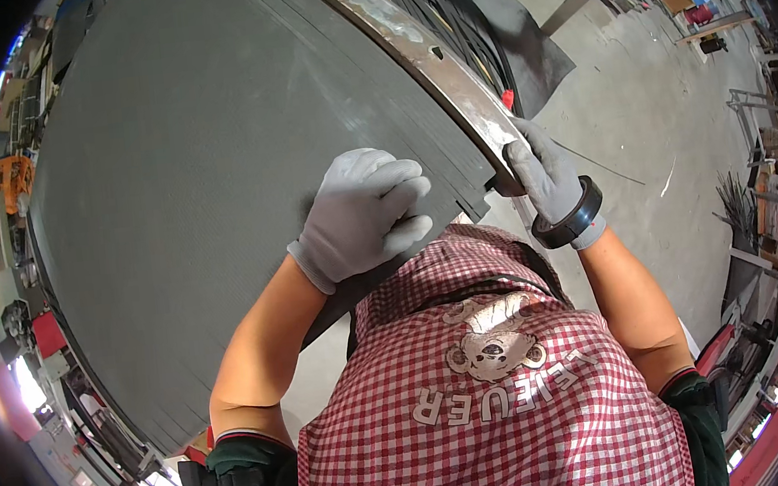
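Note:
My left hand [367, 212], in a grey glove, is closed with its fingers curled in, over the near edge of a large dark grey ribbed sheet [185, 169]. Whatever its fingers may hold is hidden. My right hand [546, 172], gloved too, grips the near end of a long worn metal bar [432, 61], thumb on top and fingers round the outer side. A roll of black tape [572, 216] hangs round my right wrist like a bracelet. Beside the right thumb, a short black strip end [498, 183] pokes out at the sheet's corner.
Long black strips [451, 7] lie in a bundle beyond the bar, near a small red piece [508, 100]. A dark flat sheet [531, 61] rests on the grey concrete floor [650, 133]. An orange crate [4, 182] stands far left. Racks and materials line the right side.

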{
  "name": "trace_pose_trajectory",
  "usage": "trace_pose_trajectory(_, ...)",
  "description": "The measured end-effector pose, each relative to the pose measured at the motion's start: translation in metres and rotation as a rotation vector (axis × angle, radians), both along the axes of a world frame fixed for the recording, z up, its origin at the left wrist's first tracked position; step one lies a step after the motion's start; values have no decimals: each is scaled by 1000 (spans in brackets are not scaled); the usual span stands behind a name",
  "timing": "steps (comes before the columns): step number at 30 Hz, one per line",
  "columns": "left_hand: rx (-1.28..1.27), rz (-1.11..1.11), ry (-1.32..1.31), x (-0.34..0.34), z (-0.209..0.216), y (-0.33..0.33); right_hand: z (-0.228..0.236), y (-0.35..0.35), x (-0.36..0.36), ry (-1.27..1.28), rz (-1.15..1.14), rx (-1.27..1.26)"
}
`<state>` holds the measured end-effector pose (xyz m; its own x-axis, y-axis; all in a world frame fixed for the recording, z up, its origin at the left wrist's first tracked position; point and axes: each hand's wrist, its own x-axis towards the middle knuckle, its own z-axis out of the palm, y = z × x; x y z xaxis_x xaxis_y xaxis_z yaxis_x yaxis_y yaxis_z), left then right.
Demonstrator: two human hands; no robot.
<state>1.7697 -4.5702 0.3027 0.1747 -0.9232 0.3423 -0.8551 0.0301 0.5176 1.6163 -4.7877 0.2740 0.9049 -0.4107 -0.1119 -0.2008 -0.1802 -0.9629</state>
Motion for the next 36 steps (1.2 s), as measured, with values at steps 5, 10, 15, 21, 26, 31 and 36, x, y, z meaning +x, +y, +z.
trace_pose_trajectory(5,-71,5,-98,-1,0,-7,-1,1,0,42,-25,61)
trace_pose_trajectory(10,21,-15,-96,0,3,-9,-2,0,-1,-6,-13,-45)
trace_pose_trajectory(15,-109,4,-72,-2,-1,-14,7,3,1,99,-26,68)
trace_pose_trajectory(21,-55,-14,-68,0,2,-16,2,0,0,39,-3,-89)
trace_pose_trajectory(26,-62,-15,-33,0,5,-20,5,2,1,36,12,19)
trace_pose_trajectory(31,-57,15,-61,-5,5,-25,6,1,0,-1,26,-36)
trace_pose_trajectory(36,-14,37,-158,-6,4,-26,15,2,1,96,19,106)
